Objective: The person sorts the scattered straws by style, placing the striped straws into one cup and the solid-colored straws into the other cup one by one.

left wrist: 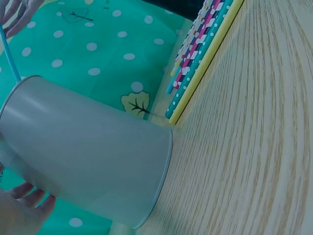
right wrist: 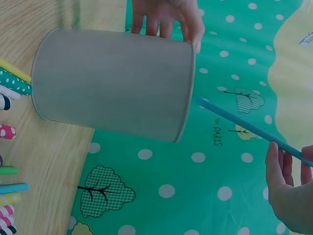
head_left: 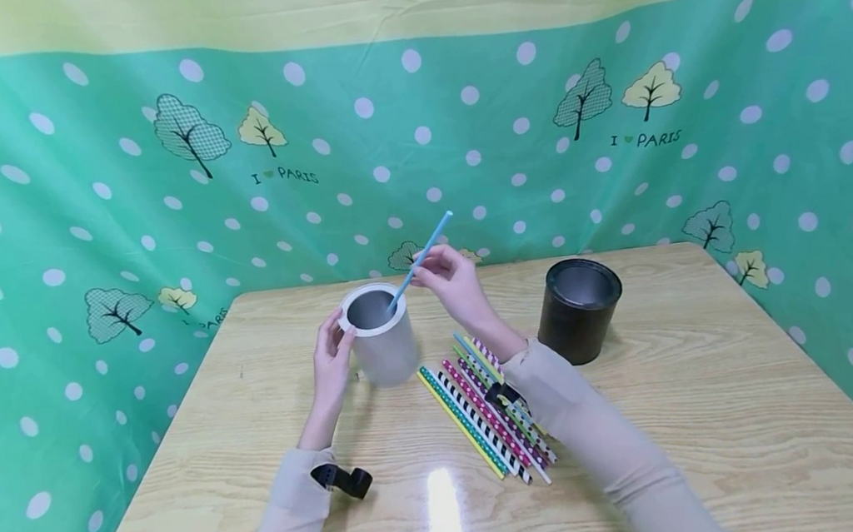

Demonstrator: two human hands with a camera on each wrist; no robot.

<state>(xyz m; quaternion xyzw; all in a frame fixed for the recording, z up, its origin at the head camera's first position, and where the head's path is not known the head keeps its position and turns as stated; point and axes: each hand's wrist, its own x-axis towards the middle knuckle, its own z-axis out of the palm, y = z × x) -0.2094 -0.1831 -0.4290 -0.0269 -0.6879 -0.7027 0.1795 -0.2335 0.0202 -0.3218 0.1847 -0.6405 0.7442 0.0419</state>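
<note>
A light grey can (head_left: 388, 357) stands upright with its mouth facing up. My left hand (head_left: 331, 359) holds it by the left side of its rim, thumb in front and fingers behind. Above and to the right, my right hand (head_left: 453, 280) pinches a plain blue straw (head_left: 433, 236) near its middle. The straw slants down to the left, and in the head view its lower end overlaps the can's mouth. Seen from the right wrist, that end of the blue straw (right wrist: 220, 112) is close by the rim.
A loose pile of patterned paper straws (head_left: 476, 416), dotted, striped and plain, lies in front of the grey can, partly under my right forearm. At the right stands a black can (head_left: 579, 312). A green dotted curtain (head_left: 418, 158) hangs behind the wooden table (head_left: 208, 450).
</note>
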